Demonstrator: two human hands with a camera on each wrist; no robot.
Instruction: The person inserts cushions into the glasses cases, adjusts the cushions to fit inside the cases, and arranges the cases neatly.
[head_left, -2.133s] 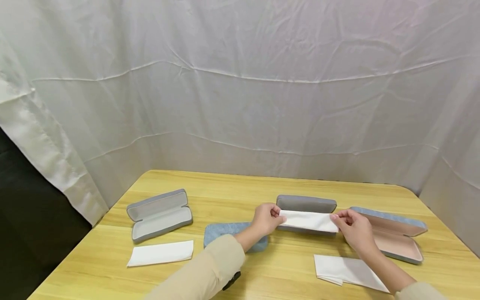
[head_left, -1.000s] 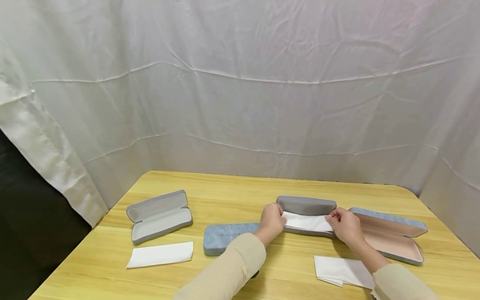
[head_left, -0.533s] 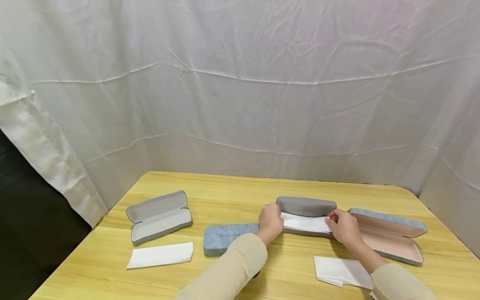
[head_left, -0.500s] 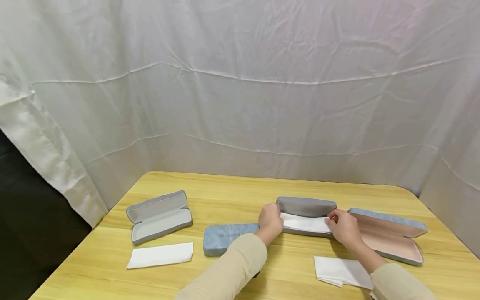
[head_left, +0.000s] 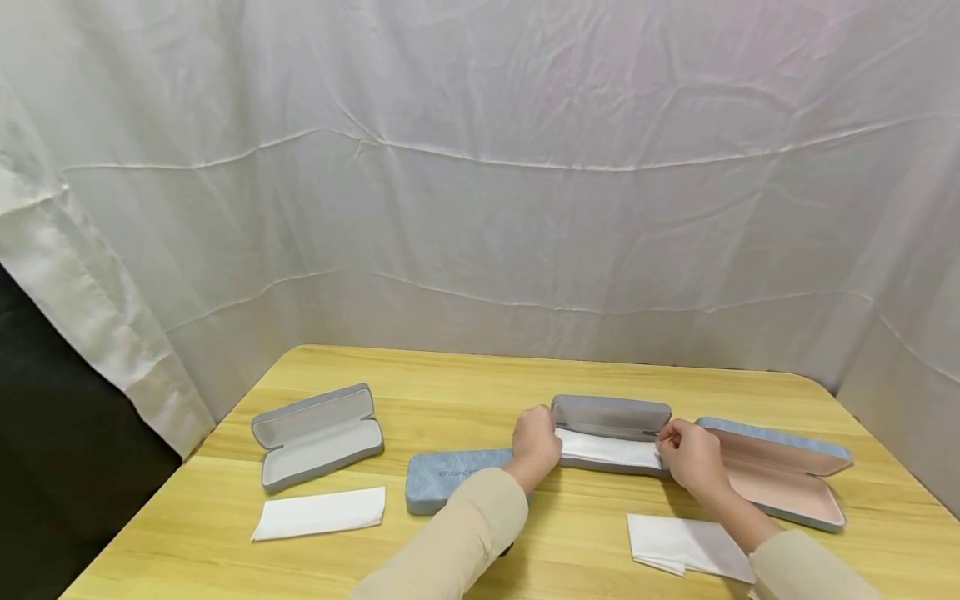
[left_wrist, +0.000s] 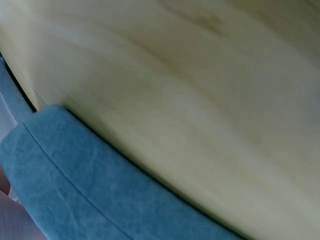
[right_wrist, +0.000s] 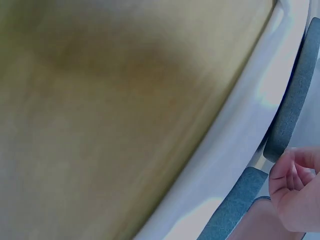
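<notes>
A folded white cloth (head_left: 607, 448) lies lengthwise in the lower half of an opened grey glasses case (head_left: 611, 414), whose lid stands up behind it. My left hand (head_left: 536, 446) is at the cloth's left end, its fingers curled and its fingertips mostly hidden at the case's edge. At the other end my right hand (head_left: 692, 457) pinches the cloth's right corner between thumb and fingers. In the right wrist view, the right hand (right_wrist: 297, 192) has its fingers curled beside the end of the case. A closed blue glasses case (left_wrist: 95, 180) lies below the left hand in the left wrist view.
An opened blue case with pink lining (head_left: 783, 492) stands right of the right hand. A folded white cloth (head_left: 686, 542) lies near the right forearm. At the left are an opened grey case (head_left: 322, 450) and another white cloth (head_left: 318, 512). A pale curtain (head_left: 480, 233) hangs behind the table.
Both hands have lowered the white cloth from above the grey case into its lower half. Most recently the cloth has settled flatter, and the hands have shifted slightly.
</notes>
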